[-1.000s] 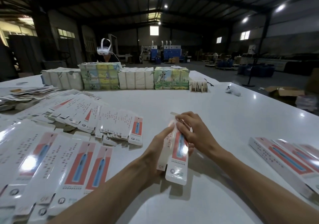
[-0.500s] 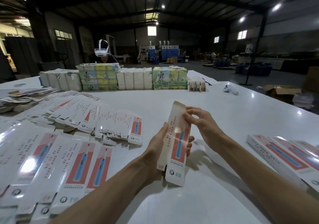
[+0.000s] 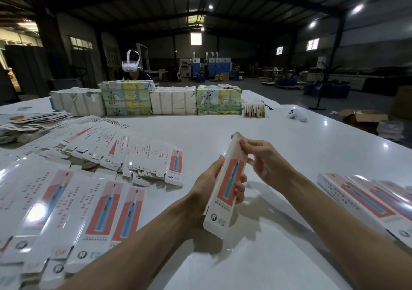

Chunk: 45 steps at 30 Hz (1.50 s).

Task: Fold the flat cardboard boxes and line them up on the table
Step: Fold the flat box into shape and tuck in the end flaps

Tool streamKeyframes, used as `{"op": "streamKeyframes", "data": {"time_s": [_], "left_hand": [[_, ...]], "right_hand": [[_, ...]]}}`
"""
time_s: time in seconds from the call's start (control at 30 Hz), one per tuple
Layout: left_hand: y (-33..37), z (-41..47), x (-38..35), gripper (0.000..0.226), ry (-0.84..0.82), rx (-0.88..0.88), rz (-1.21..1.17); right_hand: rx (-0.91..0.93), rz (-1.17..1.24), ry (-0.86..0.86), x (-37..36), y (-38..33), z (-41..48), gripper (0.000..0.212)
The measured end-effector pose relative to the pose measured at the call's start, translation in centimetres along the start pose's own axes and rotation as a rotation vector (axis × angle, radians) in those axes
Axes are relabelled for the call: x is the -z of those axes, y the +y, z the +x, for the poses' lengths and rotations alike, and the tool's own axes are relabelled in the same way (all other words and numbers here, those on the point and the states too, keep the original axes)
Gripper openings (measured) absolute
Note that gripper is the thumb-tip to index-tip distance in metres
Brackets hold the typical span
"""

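At the centre of the head view, a half-formed box [image 3: 227, 184] stands tilted above the table [image 3: 245, 124]. The left hand [image 3: 207, 191] is wrapped round its middle and the right hand [image 3: 267, 164] pinches its upper side edge. At three o'clock a few folded boxes [image 3: 365, 200] lie side by side in a row. At nine o'clock many flat blanks [image 3: 66, 200] lie in fanned stacks (so most of the job looks left). Print: a blue toothbrush on a red panel, a round tooth logo, and what seems to be "QF" on the flaps; the smaller text is unreadable.
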<state>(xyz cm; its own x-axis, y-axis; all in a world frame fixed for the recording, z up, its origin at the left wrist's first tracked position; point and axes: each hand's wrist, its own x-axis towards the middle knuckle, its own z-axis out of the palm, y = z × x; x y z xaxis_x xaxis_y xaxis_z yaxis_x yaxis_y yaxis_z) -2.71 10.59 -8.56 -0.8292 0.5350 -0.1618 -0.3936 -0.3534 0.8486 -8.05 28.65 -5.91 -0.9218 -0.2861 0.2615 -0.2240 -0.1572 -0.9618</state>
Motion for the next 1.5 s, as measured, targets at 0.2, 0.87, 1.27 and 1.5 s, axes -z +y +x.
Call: {"op": "streamKeyframes", "data": {"time_s": [0.2, 0.87, 1.27, 1.5], "left_hand": [[0.7, -0.1, 0.6, 0.052, 0.028, -0.025, -0.299], [-0.1, 1.0, 2.0, 0.057, 0.252, -0.260, 0.158], [-0.3, 2.1, 1.8, 0.114, 0.276, -0.344, 0.375], [-0.5, 1.5, 1.7, 0.113, 0.295, -0.346, 0.486]], "right_hand": [[-0.002, -0.044, 0.063, -1.4, 1.0, -0.1, 0.044], [0.020, -0.100, -0.027, -1.1, 2.0, -0.8, 0.044], [0.008, -0.070, -0.096, -1.4, 1.5, -0.8, 0.032], [-0.012, -0.114, -0.107, -1.1, 2.0, -0.5, 0.019]]}}
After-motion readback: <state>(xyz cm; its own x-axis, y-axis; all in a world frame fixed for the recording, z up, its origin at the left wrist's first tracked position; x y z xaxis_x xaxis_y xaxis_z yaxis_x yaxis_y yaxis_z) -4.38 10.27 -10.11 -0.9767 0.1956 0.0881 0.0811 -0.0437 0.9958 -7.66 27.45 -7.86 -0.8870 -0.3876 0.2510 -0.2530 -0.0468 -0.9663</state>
